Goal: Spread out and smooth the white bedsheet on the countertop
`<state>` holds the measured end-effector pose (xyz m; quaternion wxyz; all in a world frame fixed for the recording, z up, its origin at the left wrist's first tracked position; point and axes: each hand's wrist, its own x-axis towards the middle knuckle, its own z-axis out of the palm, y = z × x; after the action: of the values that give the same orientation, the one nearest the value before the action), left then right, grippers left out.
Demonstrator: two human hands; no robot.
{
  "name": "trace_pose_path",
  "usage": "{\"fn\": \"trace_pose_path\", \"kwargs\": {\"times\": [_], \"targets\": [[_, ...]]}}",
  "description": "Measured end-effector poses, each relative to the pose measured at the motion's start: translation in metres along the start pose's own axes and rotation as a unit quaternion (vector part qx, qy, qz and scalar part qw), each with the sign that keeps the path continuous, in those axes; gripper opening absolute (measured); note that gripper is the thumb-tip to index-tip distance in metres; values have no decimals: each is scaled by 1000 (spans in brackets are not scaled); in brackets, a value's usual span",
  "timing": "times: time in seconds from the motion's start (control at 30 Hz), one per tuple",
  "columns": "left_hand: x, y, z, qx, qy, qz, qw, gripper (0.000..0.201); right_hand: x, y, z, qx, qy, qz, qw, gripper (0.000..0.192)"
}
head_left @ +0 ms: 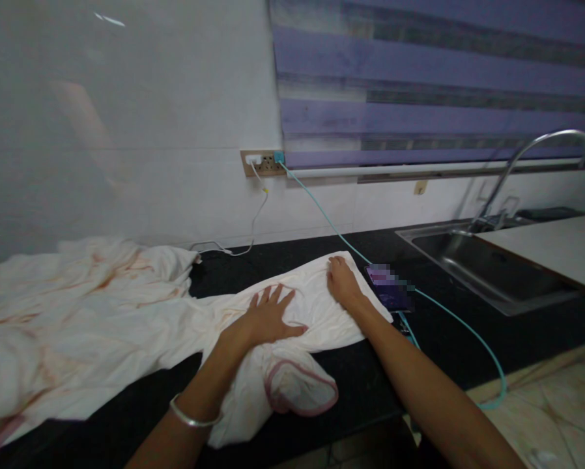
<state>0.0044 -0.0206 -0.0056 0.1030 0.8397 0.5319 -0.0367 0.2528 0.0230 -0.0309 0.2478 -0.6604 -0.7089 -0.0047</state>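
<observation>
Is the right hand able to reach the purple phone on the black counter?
Probably yes. The right hand lies flat on the white cloth, and the purple phone sits just beside it on the black counter, nothing between.

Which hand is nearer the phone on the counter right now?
The right hand. It lies flat on the white cloth close beside the phone, not touching it. The left hand presses the same cloth farther left, with the right hand between it and the phone.

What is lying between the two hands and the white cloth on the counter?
Nothing visible. The left hand and the right hand both rest flat, directly on the white cloth. A phone lies beside the right hand, off the cloth.
</observation>
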Motion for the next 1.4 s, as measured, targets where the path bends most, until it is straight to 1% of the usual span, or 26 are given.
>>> {"fn": "trace_pose_path", "kwargs": {"times": [0.07, 0.1, 0.2, 0.23, 0.3, 0.37, 0.4, 0.47, 0.53, 0.6, 0.63, 0.67, 0.7, 0.77, 0.8, 0.87, 0.9, 0.93, 1.07, 1.13, 1.2, 1.27, 1.37, 1.4], "targets": [[1, -1, 1, -2, 10, -3, 1000, 115, -1, 0, 0, -23, -17, 5, 1000, 50], [1, -1, 1, -4, 15, -4, 1000, 109, -2, 0, 1, -39, -28, 5, 999, 50], [2, -1, -3, 5, 48, -6, 999, 78, -3, -2, 5, -75, -58, 17, 995, 61], [2, -2, -5, 11, 68, -21, 997, 71, -4, -3, 6, -78, -67, 28, 994, 67], [2, -7, -11, 24, 118, -78, 990, 67, -5, -4, 8, -76, -81, 57, 992, 75], [3, -20, -16, 26, 162, -139, 977, 67, -6, -4, 9, -70, -90, 76, 991, 80], [4, -29, -18, 24, 175, -158, 971, 68, -6, -4, 9, -69, -93, 80, 990, 81], [7, -49, -20, 15, 181, -174, 968, 70, -7, -3, 9, -67, -95, 79, 990, 81], [10, -68, -20, -1, 168, -169, 971, 67, -7, -3, 9, -66, -89, 73, 991, 80], [12, -80, -21, -57, 154, -137, 977, 56, -8, -2, 10, -66, -79, 68, 992, 79], [13, -83, -22, -110, 154, -120, 975, 50, -8, -1, 10, -66, -75, 66, 993, 79], [13, -84, -24, -176, 155, -110, 966, 46, -8, -1, 10, -66, -72, 64, 993, 78], [12, -83, -26, -244, 158, -104, 951, 43, -8, -1, 10, -66, -70, 61, 993, 78], [10, -78, -33, -368, 172, -99, 908, 42, -7, 0, 9, -67, -70, 57, 994, 77], [10, -76, -36, -413, 180, -97, 887, 43, -7, 0, 9, -68, -70, 55, 994, 76], [9, -75, -44, -469, 184, -83, 860, 44, -6, 0, 9, -67, -69, 50, 994, 74], [10, -77, -48, -481, 182, -76, 854, 43, -6, 0, 8, -66, -69, 48, 994, 73], [11, -80, -52, -480, 183, -73, 855, 43, -6, -1, 8, -66, -69, 45, 994, 73], [23, -95, -66, -417, 215, -65, 881, 41, -6, -2, 6, -67, -75, 45, 994, 72], [30, -99, -75, -396, 212, -51, 892, 39, -6, -2, 5, -65, -77, 46, 994, 71], [36, -102, -87, -377, 199, -24, 904, 40, -6, -3, 4, -63, -79, 47, 994, 71], [41, -105, -100, -330, 176, 9, 927, 40, -6, -3, 3, -62, -82, 50, 993, 70], [45, -112, -117, -193, 109, 51, 974, 36, -6, -4, 1, -59, -91, 58, 992, 69], [44, -114, -120, -136, 94, 66, 984, 34, -6, -4, 1, -57, -94, 59, 992, 69]]}}
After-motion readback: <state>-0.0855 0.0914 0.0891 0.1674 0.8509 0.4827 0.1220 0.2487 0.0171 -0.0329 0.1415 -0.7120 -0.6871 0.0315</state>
